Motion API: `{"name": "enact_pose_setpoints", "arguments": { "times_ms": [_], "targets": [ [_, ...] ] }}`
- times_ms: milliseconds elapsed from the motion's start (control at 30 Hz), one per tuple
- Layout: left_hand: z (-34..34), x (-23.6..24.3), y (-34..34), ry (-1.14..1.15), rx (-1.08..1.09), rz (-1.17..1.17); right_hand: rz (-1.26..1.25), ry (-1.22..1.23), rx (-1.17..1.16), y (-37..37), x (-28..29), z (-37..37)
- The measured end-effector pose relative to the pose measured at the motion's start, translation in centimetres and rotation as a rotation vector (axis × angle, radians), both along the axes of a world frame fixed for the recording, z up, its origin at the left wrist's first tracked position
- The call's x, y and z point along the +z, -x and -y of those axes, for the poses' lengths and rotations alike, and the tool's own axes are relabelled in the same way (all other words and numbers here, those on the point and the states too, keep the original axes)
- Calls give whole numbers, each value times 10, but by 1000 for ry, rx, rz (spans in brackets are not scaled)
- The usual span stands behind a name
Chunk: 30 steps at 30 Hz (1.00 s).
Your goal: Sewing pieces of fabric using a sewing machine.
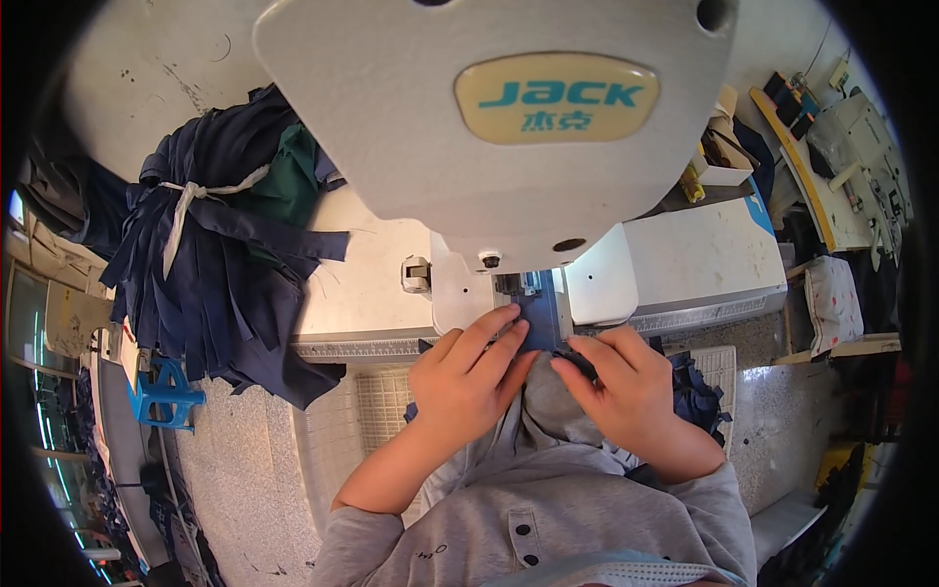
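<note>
A white sewing machine fills the upper middle, with a blue-navy fabric strip lying under its presser foot beside a white plate. My left hand is closed on the strip, with two fingertips on top near the foot and the thumb at its lower edge. My right hand pinches the dark near end of the strip, right of my left thumb. My lap and knee in grey clothing show below the hands.
A tied bundle of navy strips covers the table at left, near a blue stool. A cardboard box sits at back right, another machine beyond it. More navy fabric hangs below the table at right.
</note>
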State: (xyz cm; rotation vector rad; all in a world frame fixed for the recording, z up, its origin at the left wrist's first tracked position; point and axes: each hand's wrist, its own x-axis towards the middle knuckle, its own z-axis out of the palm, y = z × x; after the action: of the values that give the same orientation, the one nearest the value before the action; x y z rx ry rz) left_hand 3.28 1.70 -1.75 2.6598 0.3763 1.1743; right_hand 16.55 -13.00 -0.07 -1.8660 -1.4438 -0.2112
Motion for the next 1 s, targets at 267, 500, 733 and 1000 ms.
{"name": "enact_pose_setpoints", "arguments": {
  "times_ms": [267, 500, 733, 1000],
  "targets": [
    [5, 7, 3, 66, 5, -63, -201, 90, 33, 1, -11, 8],
    [-1, 5, 0, 14, -25, -30, -481, 97, -57, 1, -43, 8],
    [2, 17, -2, 60, 21, -127, -176, -48, -167, 6, 5, 17],
    [0, 17, -9, 33, 71, -121, 42, -202, -204, 1, 11, -9]
  ]
}}
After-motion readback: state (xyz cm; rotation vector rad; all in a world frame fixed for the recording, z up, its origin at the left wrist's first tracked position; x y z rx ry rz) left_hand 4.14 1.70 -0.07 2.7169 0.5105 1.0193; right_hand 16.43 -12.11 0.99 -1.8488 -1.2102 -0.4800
